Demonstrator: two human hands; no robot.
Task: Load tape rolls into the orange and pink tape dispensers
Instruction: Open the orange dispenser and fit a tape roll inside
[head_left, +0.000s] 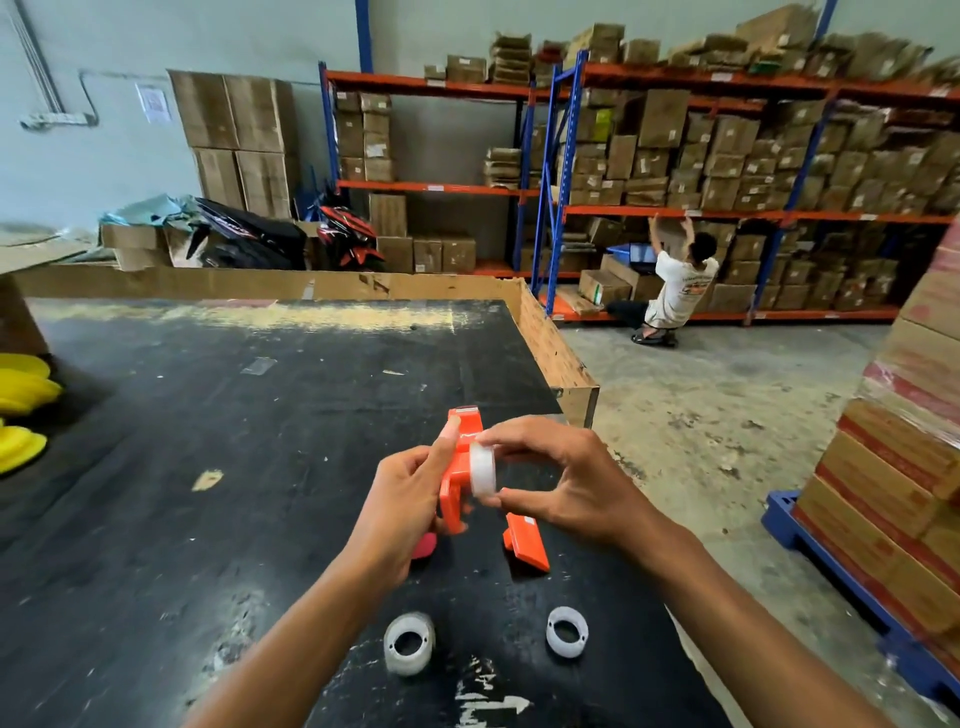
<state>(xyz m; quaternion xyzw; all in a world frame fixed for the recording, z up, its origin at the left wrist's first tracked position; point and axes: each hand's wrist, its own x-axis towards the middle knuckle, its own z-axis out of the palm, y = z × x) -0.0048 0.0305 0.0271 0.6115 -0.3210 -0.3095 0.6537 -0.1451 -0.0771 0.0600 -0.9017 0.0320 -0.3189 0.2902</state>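
tape roll (482, 469) at lower centre of frame, pinched by right hand (561, 480) at its rims, pressed against orange dispenser (457, 480) gripped in left hand (405, 499). probably light, stiff, smooth; best held by the edges.

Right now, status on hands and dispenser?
Left hand holds orange dispenser. Right hand pressing tape roll against it. Two rolls on table. Nothing blocking.

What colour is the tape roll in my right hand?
Clear, whitish tape roll, pinched in the right hand; seen in the head view.
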